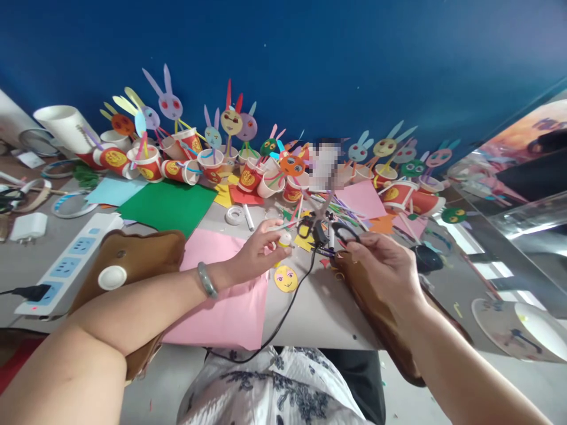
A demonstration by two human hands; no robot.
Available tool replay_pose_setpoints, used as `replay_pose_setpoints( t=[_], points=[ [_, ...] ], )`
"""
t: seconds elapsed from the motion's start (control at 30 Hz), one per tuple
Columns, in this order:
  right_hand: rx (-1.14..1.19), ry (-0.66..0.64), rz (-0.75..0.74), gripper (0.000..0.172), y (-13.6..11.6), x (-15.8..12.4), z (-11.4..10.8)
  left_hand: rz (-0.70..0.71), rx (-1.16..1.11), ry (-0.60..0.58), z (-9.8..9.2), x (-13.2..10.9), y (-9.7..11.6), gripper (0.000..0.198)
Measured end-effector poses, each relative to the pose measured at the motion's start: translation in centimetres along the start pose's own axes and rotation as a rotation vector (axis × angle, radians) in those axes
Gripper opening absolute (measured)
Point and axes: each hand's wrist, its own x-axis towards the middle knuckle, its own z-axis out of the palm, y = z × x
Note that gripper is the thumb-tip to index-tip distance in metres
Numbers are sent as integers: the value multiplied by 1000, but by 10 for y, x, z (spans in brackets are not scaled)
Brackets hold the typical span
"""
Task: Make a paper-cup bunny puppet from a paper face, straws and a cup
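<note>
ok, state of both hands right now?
Left hand: closed, holding a small white-and-yellow item; can't tell exactly what.
Right hand: closed, holding black-handled scissors by a handle.

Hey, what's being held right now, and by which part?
The right grip holds scissors by a black handle loop; the left grip pinches a small white-and-yellow item, exact part unclear.

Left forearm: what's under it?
The large pink sheet shows on both sides of the left forearm, with a brown pad on the far side. The strip directly beneath the arm is covered, so contact can't be confirmed.
</note>
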Motion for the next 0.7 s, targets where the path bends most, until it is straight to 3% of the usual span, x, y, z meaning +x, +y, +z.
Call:
replay_pose_setpoints(
  t=[0.1, 0.27, 0.43, 0.57, 0.7],
  points=[
    [165, -203, 119, 36, -3, -8, 11, 22, -74, -54, -3, -1, 6, 27],
    [431, -451, 178, 39, -8, -11, 34, -29, -119, -217, -6, -2, 20, 29],
    [615, -530, 347, 38, -18, -8, 53, 55, -150, -165, -8, -2, 23, 31],
    [636, -712, 349, 43, -17, -1, 62, 53, -184, -104, -10, 0, 26, 33],
    [688, -697, 369, 42, -13, 8, 67, -29, -208, -37, -11, 1, 29, 30]
  ],
)
